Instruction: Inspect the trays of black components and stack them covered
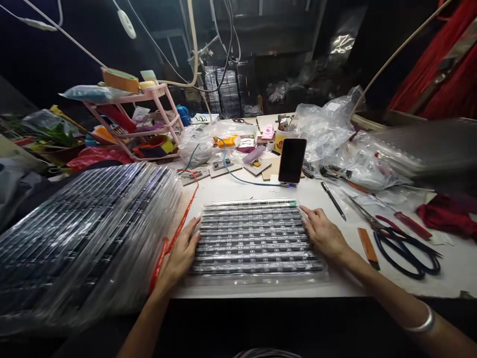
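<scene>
Item 1. Wrapped pack of dark strips (255,238): it lies flat on the table, front and centre, with its near edge close to the table's lip. The rows run side to side under clear film.

Item 2. Left hand (182,256) and right hand (326,236): both are open and grip nothing. The left one lies along the pack's left edge, and the right one rests on its right edge with the fingers over the film. As I read it, the pack is being squared between them. For that I would keep both palms low and press evenly from each side, so the rows stay parallel and the slick film does not buckle. I would also keep the left wrist off the red cord (179,228) that runs just beside it.

Item 3. Room: dim, with cables hanging overhead and red fabric at the far right.

Item 4. Stack of similar wrapped packs (85,233): it fills the left side, just beside the left hand.

Item 5. White table (238,191): bare only near the pack.

Item 6. Crumpled plastic bags (328,124) at the back right.

Item 7. Pink shelf rack (149,114) at the back left, full of odds and ends.

Item 8. Black scissors (406,246) to the right of the right hand.

Item 9. Phone (292,160): propped upright behind the pack, with its screen dark.

Item 10. Pen (333,200) between the phone and the scissors.
</scene>
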Action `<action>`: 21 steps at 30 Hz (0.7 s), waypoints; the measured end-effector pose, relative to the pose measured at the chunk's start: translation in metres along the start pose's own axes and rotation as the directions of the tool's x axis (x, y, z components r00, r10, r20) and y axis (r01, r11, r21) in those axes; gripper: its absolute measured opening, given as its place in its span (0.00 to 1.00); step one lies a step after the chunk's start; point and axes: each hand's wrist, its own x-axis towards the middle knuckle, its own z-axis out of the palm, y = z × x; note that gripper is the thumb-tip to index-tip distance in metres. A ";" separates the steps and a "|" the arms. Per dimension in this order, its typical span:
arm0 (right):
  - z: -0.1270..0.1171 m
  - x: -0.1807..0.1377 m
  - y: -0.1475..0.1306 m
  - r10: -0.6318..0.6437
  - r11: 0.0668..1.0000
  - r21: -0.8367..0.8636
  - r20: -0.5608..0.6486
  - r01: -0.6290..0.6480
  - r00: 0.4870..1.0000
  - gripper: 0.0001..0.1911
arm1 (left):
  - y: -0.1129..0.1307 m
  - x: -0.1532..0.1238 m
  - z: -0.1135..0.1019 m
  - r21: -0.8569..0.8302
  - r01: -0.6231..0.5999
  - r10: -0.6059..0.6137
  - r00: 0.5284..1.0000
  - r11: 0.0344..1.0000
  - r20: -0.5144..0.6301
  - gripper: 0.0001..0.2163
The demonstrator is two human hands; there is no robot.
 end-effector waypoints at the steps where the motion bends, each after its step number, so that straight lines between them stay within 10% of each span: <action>1: 0.001 0.000 -0.002 -0.014 1.000 -0.012 0.009 0.014 1.000 0.23 | 0.000 0.001 -0.001 -0.027 0.017 -0.017 1.000 0.999 -0.011 0.24; 6: 0.003 0.004 -0.008 -0.069 0.998 -0.006 0.061 0.070 0.996 0.24 | -0.002 0.001 -0.005 -0.081 0.084 -0.085 0.996 0.993 -0.009 0.24; 12: 0.010 0.004 0.003 -0.152 0.981 -0.121 0.003 0.152 0.988 0.24 | -0.001 -0.006 0.002 0.397 -0.104 0.077 0.993 0.912 0.084 0.23; 21: 0.029 0.002 0.007 -0.489 0.808 -0.362 0.025 0.464 0.872 0.25 | 0.011 -0.010 0.013 0.633 -0.134 0.067 0.989 0.762 0.128 0.23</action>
